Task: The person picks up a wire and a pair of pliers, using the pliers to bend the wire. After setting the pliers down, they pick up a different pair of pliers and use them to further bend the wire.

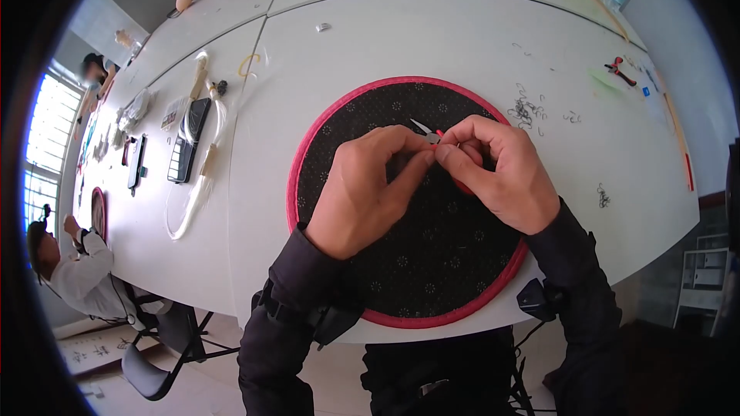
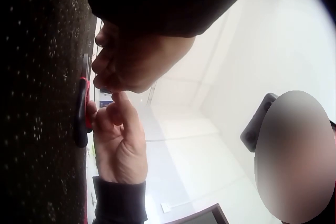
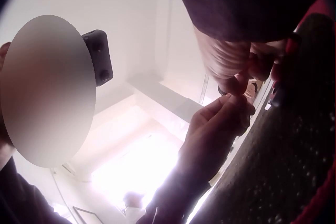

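Note:
Both hands meet fingertip to fingertip over a round black mat (image 1: 408, 262) with a red rim. My left hand (image 1: 370, 185) pinches with thumb and forefinger, and my right hand (image 1: 501, 173) pinches right against it, its other fingers curled in. Between the fingertips is a small thin piece, mostly hidden; I cannot tell its kind. Under the hands lie pliers (image 1: 422, 128), silver pointed tips showing past the fingers. In the left wrist view the red-and-black pliers (image 2: 83, 111) rest on the mat beside the fingers.
Small dark wire-like pieces (image 1: 526, 110) lie in a pile right of the mat. Another pair of pliers (image 1: 620, 72) is farther right. Left are a black phone-like device (image 1: 189, 140) and a bundle of clear strands (image 1: 208, 177). Other people sit around the white table (image 1: 432, 38).

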{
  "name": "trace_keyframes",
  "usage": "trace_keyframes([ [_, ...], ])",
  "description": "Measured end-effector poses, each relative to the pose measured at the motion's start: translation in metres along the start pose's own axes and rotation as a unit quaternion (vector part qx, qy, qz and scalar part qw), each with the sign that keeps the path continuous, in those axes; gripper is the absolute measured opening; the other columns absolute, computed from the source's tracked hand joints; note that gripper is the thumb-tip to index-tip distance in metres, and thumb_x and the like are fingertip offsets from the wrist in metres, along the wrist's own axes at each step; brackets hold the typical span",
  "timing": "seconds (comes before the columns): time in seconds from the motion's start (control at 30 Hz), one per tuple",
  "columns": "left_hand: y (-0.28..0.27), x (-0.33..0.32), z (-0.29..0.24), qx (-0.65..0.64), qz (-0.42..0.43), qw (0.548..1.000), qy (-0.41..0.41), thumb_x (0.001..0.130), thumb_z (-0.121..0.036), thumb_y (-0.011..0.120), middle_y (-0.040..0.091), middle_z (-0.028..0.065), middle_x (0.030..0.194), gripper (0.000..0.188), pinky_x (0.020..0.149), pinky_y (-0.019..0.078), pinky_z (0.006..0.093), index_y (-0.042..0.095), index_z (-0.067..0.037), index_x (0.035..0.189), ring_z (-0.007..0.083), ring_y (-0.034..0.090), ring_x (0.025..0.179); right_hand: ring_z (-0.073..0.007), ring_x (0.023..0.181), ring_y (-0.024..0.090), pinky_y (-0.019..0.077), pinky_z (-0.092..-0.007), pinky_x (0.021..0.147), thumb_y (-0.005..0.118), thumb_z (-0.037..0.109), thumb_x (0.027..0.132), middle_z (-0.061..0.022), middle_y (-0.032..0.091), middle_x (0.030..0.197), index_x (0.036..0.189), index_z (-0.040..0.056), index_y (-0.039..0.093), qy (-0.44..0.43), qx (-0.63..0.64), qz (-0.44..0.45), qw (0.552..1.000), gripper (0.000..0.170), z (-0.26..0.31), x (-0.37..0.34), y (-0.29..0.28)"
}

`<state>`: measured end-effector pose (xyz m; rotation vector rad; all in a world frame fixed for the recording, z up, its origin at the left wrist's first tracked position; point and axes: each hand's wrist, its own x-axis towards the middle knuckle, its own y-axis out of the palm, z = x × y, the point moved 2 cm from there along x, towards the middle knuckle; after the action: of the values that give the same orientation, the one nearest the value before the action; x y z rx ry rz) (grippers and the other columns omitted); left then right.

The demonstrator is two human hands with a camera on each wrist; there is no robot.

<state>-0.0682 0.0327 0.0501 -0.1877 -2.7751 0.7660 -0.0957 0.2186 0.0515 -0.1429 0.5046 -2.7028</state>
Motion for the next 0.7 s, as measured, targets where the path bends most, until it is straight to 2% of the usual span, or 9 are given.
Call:
trace_keyframes([
  [0.17,-0.001,0.001,-0.001,-0.009,0.000,0.999,-0.037,0.093,-0.008,0.069,0.071,0.0059,0.084,0.013,0.071,0.0493,0.0257,0.070,0.003,0.099,0.0091,0.063,0.078,-0.0041,0.060,0.045,0.0387,-0.0231,0.056,0.067,0.014,0.094,0.0043,0.053,0.065,0.094,-0.0007,0.068,-0.011,0.048,-0.015,0.999,0.015,-0.007,0.002,0.002],
  [0.27,-0.001,0.001,0.000,-0.008,-0.004,0.999,-0.042,0.094,-0.009,0.068,0.071,0.0054,0.084,0.013,0.072,0.0491,0.0252,0.070,0.004,0.099,0.0088,0.063,0.078,-0.0036,0.060,0.046,0.0397,-0.0227,0.056,0.067,0.015,0.094,0.0041,0.055,0.066,0.093,-0.0012,0.068,-0.016,0.028,-0.021,0.999,0.016,-0.008,0.002,0.001],
  [0.43,-0.003,0.001,0.000,-0.007,0.002,0.998,-0.063,0.094,-0.008,0.067,0.071,0.0059,0.086,0.013,0.073,0.0492,0.0253,0.070,0.003,0.100,0.0092,0.064,0.080,-0.0033,0.058,0.047,0.0391,-0.0229,0.055,0.068,0.016,0.095,0.0042,0.054,0.065,0.093,-0.0007,0.068,-0.002,0.037,-0.025,0.999,0.016,-0.009,0.002,0.001],
  [0.53,0.005,0.001,0.007,-0.059,-0.063,0.996,0.017,0.089,-0.006,0.067,0.069,0.0122,0.080,0.012,0.060,0.0464,0.0295,0.069,0.002,0.097,0.0177,0.061,0.065,-0.0032,0.058,0.047,0.0390,-0.0230,0.055,0.068,0.016,0.095,0.0043,0.054,0.064,0.094,-0.0007,0.068,-0.004,0.034,-0.023,0.999,0.017,-0.011,0.002,0.001],
  [0.63,0.003,0.003,0.009,-0.042,-0.065,0.996,0.051,0.088,-0.005,0.066,0.070,0.0123,0.084,0.014,0.062,0.0481,0.0292,0.070,0.002,0.099,0.0188,0.064,0.069,-0.0032,0.058,0.046,0.0389,-0.0231,0.054,0.068,0.016,0.095,0.0045,0.054,0.064,0.094,-0.0008,0.068,-0.004,0.035,-0.024,0.999,0.017,-0.011,0.002,0.001],
  [0.7,0.003,0.002,0.002,-0.042,-0.035,0.998,0.030,0.090,-0.006,0.067,0.071,0.0084,0.088,0.014,0.075,0.0504,0.0280,0.070,0.002,0.101,0.0143,0.065,0.080,-0.0031,0.059,0.046,0.0389,-0.0231,0.055,0.068,0.016,0.095,0.0045,0.054,0.065,0.094,-0.0009,0.068,-0.003,0.039,-0.023,0.999,0.017,-0.011,0.002,0.001],
])
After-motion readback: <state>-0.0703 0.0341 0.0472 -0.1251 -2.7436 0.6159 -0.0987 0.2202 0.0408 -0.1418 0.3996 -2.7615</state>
